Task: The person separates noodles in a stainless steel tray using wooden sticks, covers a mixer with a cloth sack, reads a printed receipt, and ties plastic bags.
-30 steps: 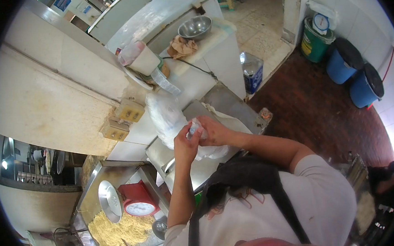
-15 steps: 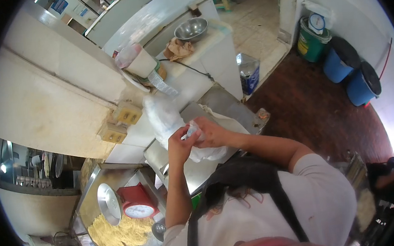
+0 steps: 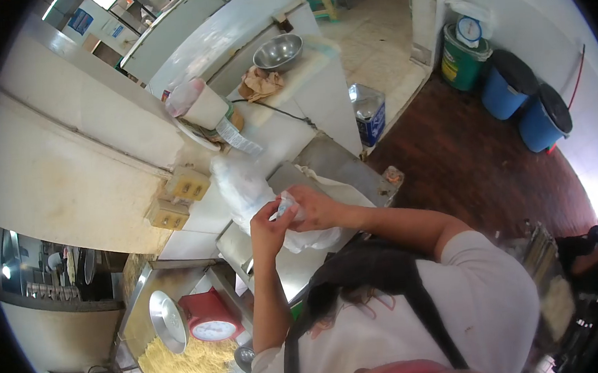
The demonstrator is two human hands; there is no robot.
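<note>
My left hand (image 3: 269, 229) and my right hand (image 3: 314, 207) are close together over a metal work surface (image 3: 237, 243). Fingers of both are closed on a gathered piece of clear plastic bag (image 3: 286, 204). Whitish see-through plastic (image 3: 238, 184) bulges out beyond my hands, and more plastic (image 3: 313, 240) hangs below them. Whether these parts are all one bag, and what it contains, I cannot tell. My right hand's fingertips are partly hidden behind the plastic.
To the lower left, a red scale (image 3: 209, 316) with a metal pan (image 3: 168, 321) stands by yellow noodle-like strands (image 3: 186, 364). A steel bowl (image 3: 278, 52) and crumpled brown paper (image 3: 261, 84) lie on the white counter ahead. A blue tin (image 3: 369, 114) and blue buckets (image 3: 544, 118) stand right.
The view has shifted slightly, so the surroundings sit a little differently. Both hands keep their hold on the plastic, with only small finger movement.
</note>
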